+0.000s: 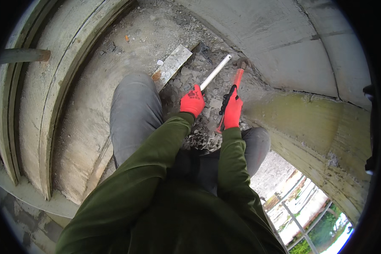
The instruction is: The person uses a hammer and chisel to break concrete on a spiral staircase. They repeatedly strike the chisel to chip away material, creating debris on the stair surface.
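My left hand [192, 102], in a red work glove, is closed round the lower end of a slim white pipe [216, 73]. The pipe slants up and to the right over broken rubble [186, 78]. To its right, my right hand [233, 111], in a red glove with a black palm, grips a hammer [238, 77] by its red handle. The dark hammer head [242, 63] is at the far end, close to the foot of the concrete wall, and the handle's butt shows below my hand. Pipe and hammer are apart.
A flat, dusty board [176, 59] lies beside the rubble. Concrete wall [279, 46] rises ahead, and a yellowish wall [305, 122] stands at right. Curved ledges [67, 93] and a protruding metal pipe [27, 55] are at left. Metal railing [298, 224] shows at lower right.
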Demonstrator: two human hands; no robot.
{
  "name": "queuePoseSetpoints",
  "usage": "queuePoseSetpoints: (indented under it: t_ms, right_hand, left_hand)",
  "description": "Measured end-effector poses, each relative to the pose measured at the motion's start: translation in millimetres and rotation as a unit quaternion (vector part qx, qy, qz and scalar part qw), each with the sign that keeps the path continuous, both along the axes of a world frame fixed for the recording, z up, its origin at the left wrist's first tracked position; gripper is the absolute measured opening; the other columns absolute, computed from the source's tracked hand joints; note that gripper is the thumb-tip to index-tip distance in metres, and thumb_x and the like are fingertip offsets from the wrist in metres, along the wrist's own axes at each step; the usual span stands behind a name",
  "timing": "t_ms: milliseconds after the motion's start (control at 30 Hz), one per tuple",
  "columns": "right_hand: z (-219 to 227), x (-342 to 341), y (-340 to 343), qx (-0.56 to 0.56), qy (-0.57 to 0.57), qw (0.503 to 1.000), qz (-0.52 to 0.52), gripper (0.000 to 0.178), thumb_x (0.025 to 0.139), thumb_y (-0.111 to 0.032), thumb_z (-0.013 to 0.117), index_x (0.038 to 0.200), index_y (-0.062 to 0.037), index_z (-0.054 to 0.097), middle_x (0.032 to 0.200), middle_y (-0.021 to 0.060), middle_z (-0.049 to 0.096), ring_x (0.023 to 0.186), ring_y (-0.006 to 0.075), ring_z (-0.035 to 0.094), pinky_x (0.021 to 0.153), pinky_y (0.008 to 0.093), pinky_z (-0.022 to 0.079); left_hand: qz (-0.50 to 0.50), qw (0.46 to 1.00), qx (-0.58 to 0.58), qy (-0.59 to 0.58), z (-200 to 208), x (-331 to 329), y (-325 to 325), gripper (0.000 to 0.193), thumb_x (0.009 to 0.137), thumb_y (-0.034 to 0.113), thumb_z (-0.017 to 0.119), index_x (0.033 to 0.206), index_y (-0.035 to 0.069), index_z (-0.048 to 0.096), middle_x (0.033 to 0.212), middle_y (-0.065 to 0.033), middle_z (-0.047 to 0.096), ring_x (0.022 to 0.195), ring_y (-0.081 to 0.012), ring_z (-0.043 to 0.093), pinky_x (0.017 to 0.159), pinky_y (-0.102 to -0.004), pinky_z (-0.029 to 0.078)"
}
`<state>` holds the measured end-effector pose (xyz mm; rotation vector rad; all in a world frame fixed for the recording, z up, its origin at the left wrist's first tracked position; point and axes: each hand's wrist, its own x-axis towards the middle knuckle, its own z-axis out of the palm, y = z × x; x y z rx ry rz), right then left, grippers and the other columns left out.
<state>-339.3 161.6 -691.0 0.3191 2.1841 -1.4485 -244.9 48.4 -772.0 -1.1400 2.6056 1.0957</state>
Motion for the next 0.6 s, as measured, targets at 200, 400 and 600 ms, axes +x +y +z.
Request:
queuePoseSetpoints:
  t_ms: [200,400,600]
  right_hand:
    - [12.0,-34.3,-11.4,0.002,0.236,0.971,0.046,0.049,0.103,-0.045,0.052,0.086,0.0005,0.060,0.066,0.0024,0.055,0.057,0.0168,0.053,0.055,0.0360,0.043]
    - [8.0,-39.3,-13.5,0.150,0.015,0.981,0.119,0.046,0.104,-0.043,0.053,0.083,-0.0036,0.059,0.061,0.0007,0.052,0.051,0.0134,0.048,0.049,0.0332,0.039]
    - [37.7,-34.1,-14.6,-0.038,0.213,0.975,0.053,0.038,0.106,-0.034,0.048,0.085,-0.0043,0.057,0.059,-0.0009,0.046,0.045,0.0111,0.040,0.044,0.0303,0.034]
  left_hand:
    - [0.015,0.999,0.032,-0.019,3.0,-4.6,7.9,0.027,0.098,0.027,0.052,0.112,0.004,0.052,0.090,-0.0207,0.069,0.082,-0.0425,0.069,0.071,-0.0540,0.053]
    - [0.014,0.997,0.075,-0.021,9.8,-2.8,2.9,0.025,0.098,0.024,0.050,0.112,0.004,0.053,0.089,-0.0196,0.069,0.078,-0.0400,0.069,0.067,-0.0531,0.054]
    - [0.035,0.996,0.088,0.000,-3.2,0.9,11.2,0.030,0.098,0.032,0.054,0.110,0.005,0.051,0.088,-0.0209,0.069,0.081,-0.0427,0.068,0.071,-0.0545,0.053]
